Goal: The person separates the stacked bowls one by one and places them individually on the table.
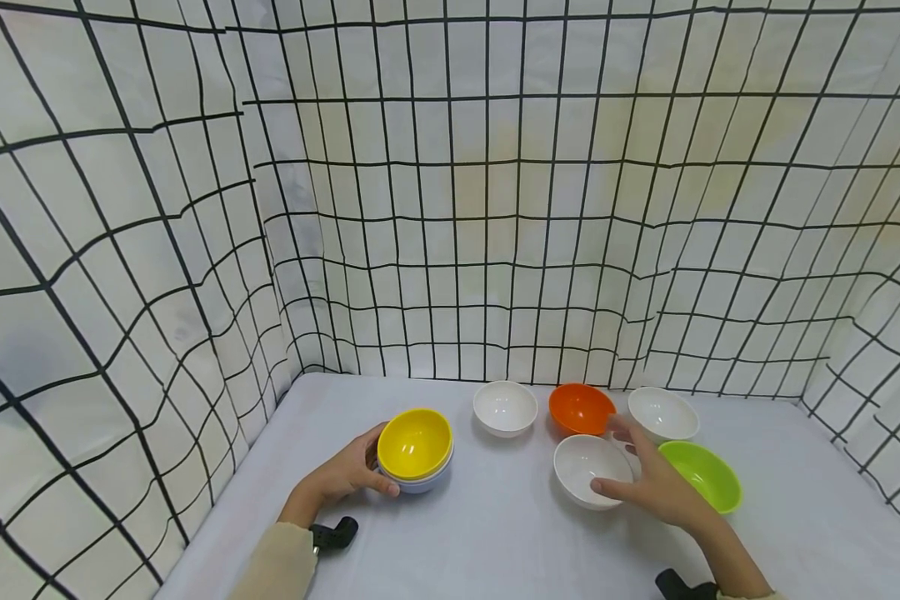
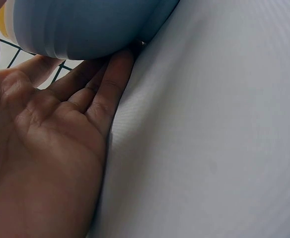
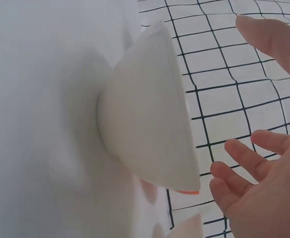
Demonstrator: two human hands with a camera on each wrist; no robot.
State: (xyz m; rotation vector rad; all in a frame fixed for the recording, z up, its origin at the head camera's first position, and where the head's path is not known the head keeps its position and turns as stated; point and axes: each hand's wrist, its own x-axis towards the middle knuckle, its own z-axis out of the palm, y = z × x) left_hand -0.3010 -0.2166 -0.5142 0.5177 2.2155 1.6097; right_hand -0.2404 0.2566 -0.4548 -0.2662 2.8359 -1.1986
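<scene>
A stack of bowls stands on the table, with a yellow bowl (image 1: 416,443) on top, a white rim below it and a light blue bowl (image 2: 80,29) at the bottom. My left hand (image 1: 354,468) holds the stack from its left side, thumb in front and fingers behind. Over the right rim of a white bowl (image 1: 587,467), my right hand (image 1: 656,479) is spread with thumb and fingers apart. In the right wrist view that white bowl (image 3: 147,109) sits upright on the table, and the right fingers show a gap from its rim.
Behind the near white bowl stand an orange bowl (image 1: 579,407), another white bowl (image 1: 505,407) to its left and a third white bowl (image 1: 667,414) to its right. A green bowl (image 1: 708,479) lies beside my right wrist. White, black-gridded walls (image 1: 465,192) enclose the table.
</scene>
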